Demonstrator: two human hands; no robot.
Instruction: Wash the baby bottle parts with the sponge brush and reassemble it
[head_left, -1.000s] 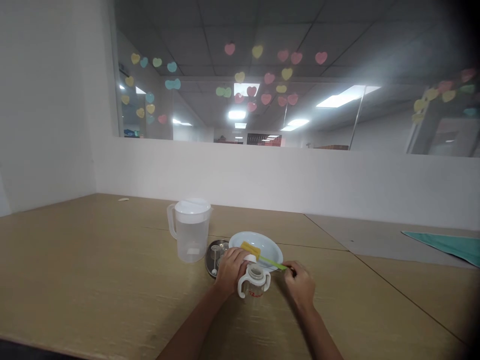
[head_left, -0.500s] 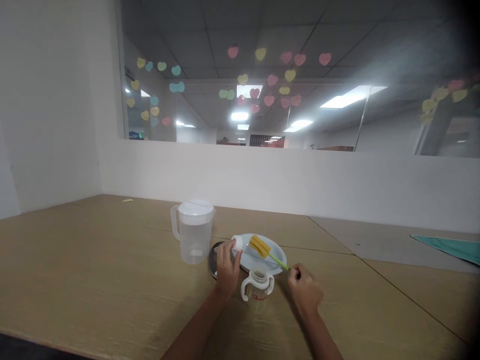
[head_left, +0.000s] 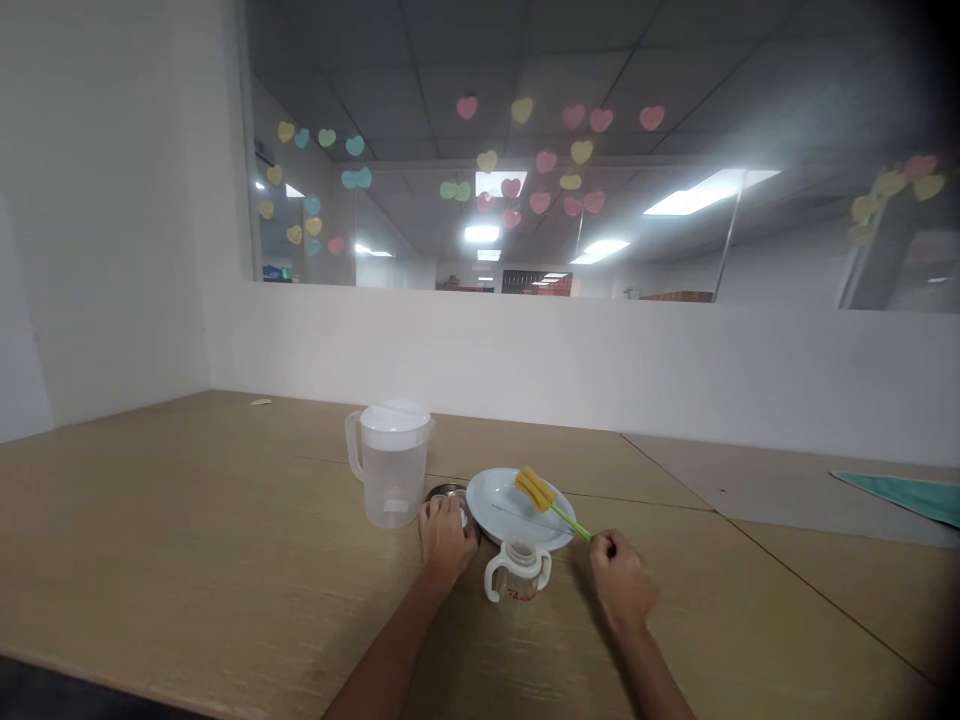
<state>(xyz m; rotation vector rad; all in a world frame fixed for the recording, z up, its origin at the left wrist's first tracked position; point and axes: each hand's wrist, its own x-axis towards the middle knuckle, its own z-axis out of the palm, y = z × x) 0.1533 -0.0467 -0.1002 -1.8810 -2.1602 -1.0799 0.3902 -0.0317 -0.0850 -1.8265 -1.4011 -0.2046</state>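
Observation:
My right hand (head_left: 624, 580) is closed round the green handle of a bottle brush (head_left: 535, 490), whose yellow sponge head is over the white plate (head_left: 495, 520). My left hand (head_left: 448, 540) is lowered over a round metal dish (head_left: 442, 490), its fingers curled about a small white cap (head_left: 463, 518) that they mostly hide. Between my hands stands a clear baby bottle (head_left: 519, 575) with two white side handles, red lettering and an uncovered mouth, near the plate's front rim.
A translucent lidded pitcher (head_left: 391, 465) stands left of the dish. A teal cloth (head_left: 907, 495) lies at the far right of the wooden table (head_left: 225, 560). A small pale piece (head_left: 260, 402) rests at the back left. Behind are a wall and a window.
My left hand has moved left and down with the white cap, from the plate's edge to the metal dish. The right hand has shifted slightly right with the brush.

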